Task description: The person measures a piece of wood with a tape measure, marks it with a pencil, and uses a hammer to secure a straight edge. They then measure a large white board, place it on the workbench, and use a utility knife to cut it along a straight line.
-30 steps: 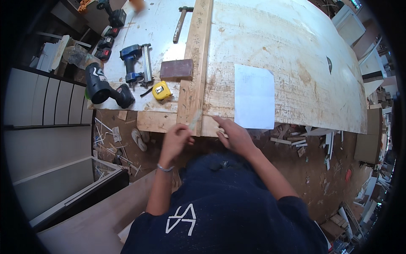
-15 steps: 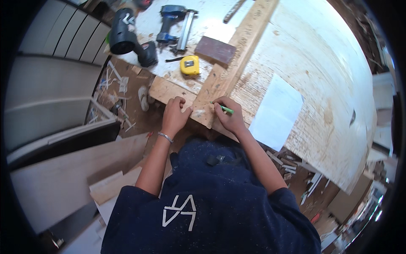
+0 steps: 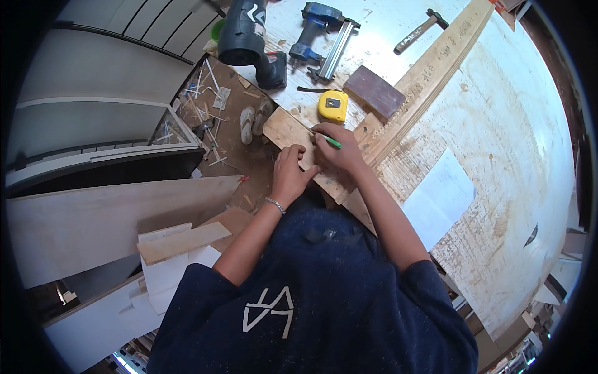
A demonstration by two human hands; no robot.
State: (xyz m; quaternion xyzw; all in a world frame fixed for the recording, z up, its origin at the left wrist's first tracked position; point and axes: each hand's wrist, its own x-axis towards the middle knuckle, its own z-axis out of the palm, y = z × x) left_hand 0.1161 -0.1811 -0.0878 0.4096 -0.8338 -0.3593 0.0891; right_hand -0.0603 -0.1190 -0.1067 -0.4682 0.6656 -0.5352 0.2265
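My right hand is closed on a green pencil, its tip on a short wooden board at the bench edge. My left hand rests on that board's near edge, thumb spread from the bent fingers. A long plank lies diagonally to the right. Just beyond my hands are a yellow tape measure and a brown rectangular block. A white paper sheet lies to the right on the worn bench.
A black power tool, blue nail gun and hammer lie at the back. Panels stand at left; shoes and offcuts are on the floor.
My view has turned, shifting the bench. My right hand has taken the pencil to the long plank's end, then moved left onto the short board, close beside my left hand.
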